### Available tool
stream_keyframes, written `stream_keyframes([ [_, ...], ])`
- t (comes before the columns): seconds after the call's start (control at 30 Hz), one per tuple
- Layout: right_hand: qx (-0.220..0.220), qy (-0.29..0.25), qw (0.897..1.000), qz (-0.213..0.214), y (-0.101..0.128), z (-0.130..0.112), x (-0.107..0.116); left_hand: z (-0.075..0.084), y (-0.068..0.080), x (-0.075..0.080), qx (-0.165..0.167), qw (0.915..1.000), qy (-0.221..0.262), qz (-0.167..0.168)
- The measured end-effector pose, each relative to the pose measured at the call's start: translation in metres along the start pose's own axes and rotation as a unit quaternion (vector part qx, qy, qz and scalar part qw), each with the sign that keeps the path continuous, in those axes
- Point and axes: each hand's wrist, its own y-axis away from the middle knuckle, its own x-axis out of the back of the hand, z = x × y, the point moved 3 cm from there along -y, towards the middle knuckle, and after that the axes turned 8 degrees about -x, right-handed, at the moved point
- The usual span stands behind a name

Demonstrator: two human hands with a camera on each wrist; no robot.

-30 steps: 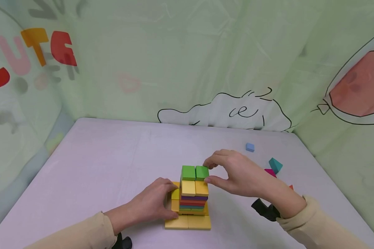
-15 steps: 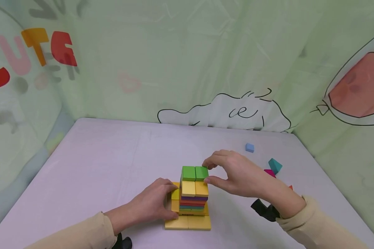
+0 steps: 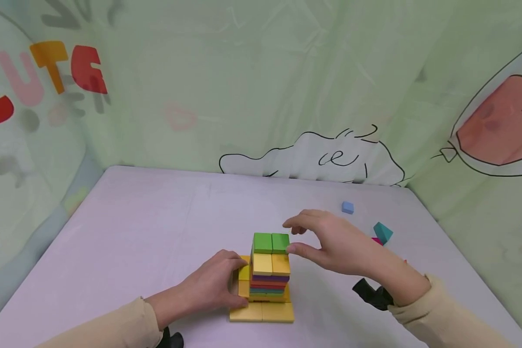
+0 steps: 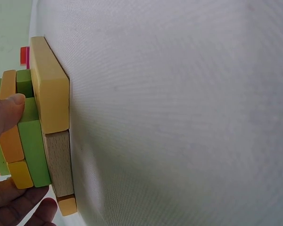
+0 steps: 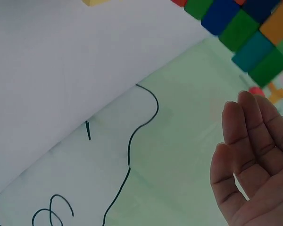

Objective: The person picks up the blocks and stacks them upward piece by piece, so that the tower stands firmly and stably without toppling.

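A tower of colored wooden blocks (image 3: 271,265) stands on pale yellow planks (image 3: 278,313) near the front of the table. Two green blocks (image 3: 271,243) lie side by side on its top, above two yellow ones and thin purple, red and teal layers. My left hand (image 3: 213,282) holds the lower layers from the left; in the left wrist view its thumb is on an orange block (image 4: 11,143) and its fingers are by a green block (image 4: 34,153). At the tower's upper right is my right hand (image 3: 330,241), fingers spread and holding nothing, thumb close to the right green block.
Toward the right side of the white table (image 3: 156,217) lie a small blue block (image 3: 347,208), a teal triangular block (image 3: 383,233) and a partly hidden magenta block (image 3: 377,240). A printed green cloth (image 3: 261,87) rises behind the table.
My right fingers have lifted off the right green block and opened wider. The left hand has kept its hold, and the tower stands the same.
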Motion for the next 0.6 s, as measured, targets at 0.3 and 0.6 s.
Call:
stream_keyframes([
  [0.3, -0.116, -0.035, 0.992, 0.019, -0.001, 0.097, 0.012, 0.001, -0.001, 0.000, 0.009, 0.9999, 0.005, 0.004],
  [0.6, -0.233, 0.041, 0.962, -0.136, 0.033, 0.181, -0.043, 0.000, 0.001, -0.001, -0.001, 1.0000, 0.003, 0.008],
])
